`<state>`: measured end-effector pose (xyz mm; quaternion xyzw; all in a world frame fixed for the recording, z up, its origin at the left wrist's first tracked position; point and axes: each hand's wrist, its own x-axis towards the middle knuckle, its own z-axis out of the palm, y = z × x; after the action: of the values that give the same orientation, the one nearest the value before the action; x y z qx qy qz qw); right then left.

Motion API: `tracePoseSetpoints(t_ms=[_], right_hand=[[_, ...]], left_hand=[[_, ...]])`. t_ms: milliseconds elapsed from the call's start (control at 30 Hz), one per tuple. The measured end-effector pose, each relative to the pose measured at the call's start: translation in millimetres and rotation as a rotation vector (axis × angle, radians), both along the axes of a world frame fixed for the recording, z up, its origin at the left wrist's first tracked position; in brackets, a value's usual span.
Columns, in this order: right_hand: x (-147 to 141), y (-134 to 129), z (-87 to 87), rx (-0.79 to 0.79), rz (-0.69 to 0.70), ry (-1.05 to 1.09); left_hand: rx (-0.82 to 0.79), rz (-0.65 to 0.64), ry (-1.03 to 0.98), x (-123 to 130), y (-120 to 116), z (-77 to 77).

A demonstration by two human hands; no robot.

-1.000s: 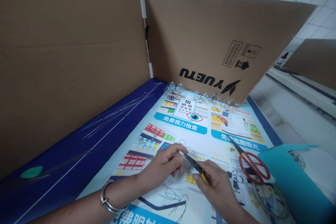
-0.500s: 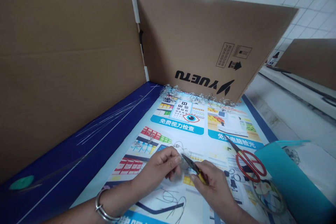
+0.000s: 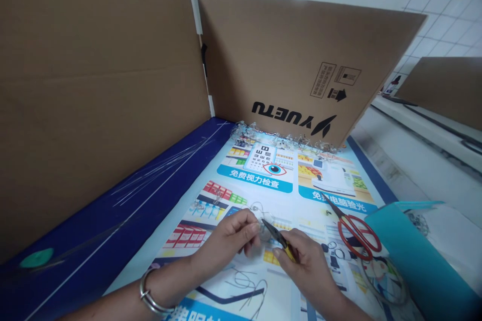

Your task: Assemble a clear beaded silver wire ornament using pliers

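Note:
My left hand [image 3: 241, 230] is pinched closed on a thin wire [image 3: 266, 214], which shows as fine loops just beyond the fingertips. My right hand [image 3: 303, 256] grips a pair of needle-nose pliers [image 3: 276, 233] with yellow-and-black handles. The tips of the pliers point up and left, close to the left fingertips and the wire. Whether the jaws bite the wire is too small to tell. Loose cut lengths of wire [image 3: 244, 286] lie on the printed sheet below my hands. To the right of the pliers rest red-handled scissors [image 3: 359, 235].
A turquoise box [image 3: 417, 256] with coiled wire in it stands at the right, beside a wire coil [image 3: 384, 281]. Small twisted wire pieces [image 3: 286, 141] line the foot of a cardboard panel [image 3: 301, 55]. Another cardboard panel [image 3: 98, 85] rises at left. Straight wires [image 3: 161, 165] and a green piece [image 3: 36, 258] lie on the blue strip.
Both hands stay almost in place, with the pliers' tips shifted very slightly. The whole view has moved a little.

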<state>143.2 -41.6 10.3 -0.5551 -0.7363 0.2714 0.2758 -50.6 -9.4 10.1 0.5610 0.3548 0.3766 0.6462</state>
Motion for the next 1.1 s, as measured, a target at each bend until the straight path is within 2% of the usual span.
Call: tracePoseSetpoints(t_ms=[167, 400, 567, 733, 933, 1100], right_hand=[[-0.3, -1.8, -2.5, 0.064, -0.004, -0.027], [-0.8, -3.9, -5.7, 0.096, -0.002, -0.034], [-1.3, -4.4, -4.8, 0.097, 0.015, -0.061], [-0.6, -5.8, -4.2, 0.119, 0.026, -0.047], [-0.4, -5.1, -7.9, 0.153, 0.020, 0.001], [-1.6, -5.1, -4.1, 0.125, 0.014, 0.001]], left_hand=[[-0.025, 0.009, -0.040, 1.2, 1.3, 0.8], [0.011, 0.093, 0.029, 0.1, 0.4, -2.2], [-0.038, 0.021, -0.040, 2.1, -1.2, -0.1], [-0.055, 0.048, -0.070, 3.3, -1.2, 1.2], [-0.087, 0.015, -0.099, 3.0, 0.0, -5.8], [-0.100, 0.003, -0.125, 4.9, 0.6, -7.5]])
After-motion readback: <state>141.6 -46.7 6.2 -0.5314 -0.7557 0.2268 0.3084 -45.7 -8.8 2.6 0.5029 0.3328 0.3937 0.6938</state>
